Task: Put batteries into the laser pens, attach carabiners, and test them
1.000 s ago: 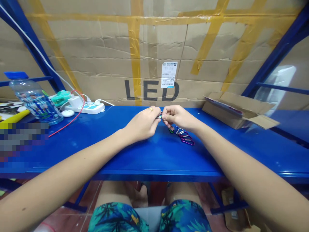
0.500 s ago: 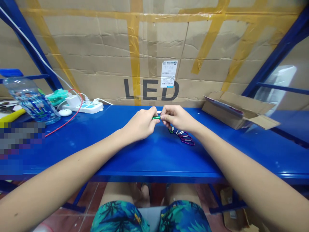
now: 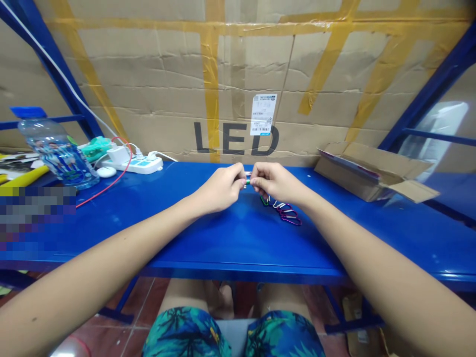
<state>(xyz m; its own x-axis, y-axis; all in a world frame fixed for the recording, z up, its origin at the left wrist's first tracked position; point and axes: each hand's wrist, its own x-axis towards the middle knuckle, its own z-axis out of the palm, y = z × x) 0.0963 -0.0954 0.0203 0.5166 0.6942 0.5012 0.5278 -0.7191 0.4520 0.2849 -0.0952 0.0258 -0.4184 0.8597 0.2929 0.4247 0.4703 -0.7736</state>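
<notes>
Over the blue table (image 3: pixel 208 233), both my hands meet in a pinch. Thumb and fingers of my left hand (image 3: pixel 223 188) close on the left end of a small green carabiner (image 3: pixel 248 182). From the right, my right hand (image 3: pixel 273 179) grips the same carabiner; fingers cover most of it. Just behind the fingertips shows a small shiny piece (image 3: pixel 248 173), too little of it visible to name. Below my right hand, several linked carabiners lie on the table: a green one (image 3: pixel 264 201), a silver-looking one (image 3: pixel 275 204) and purple ones (image 3: pixel 290 217).
At the left stand a water bottle (image 3: pixel 63 153) with a blue cap and a white power strip (image 3: pixel 145 164) with cables. An open cardboard box (image 3: pixel 349 173) sits at the right. A large taped carton (image 3: pixel 163 89) rises behind the table.
My left hand has shifted slightly right, its fingertips closer to my right hand, so less of the green carabiner shows between them. The view has turned slightly left.
</notes>
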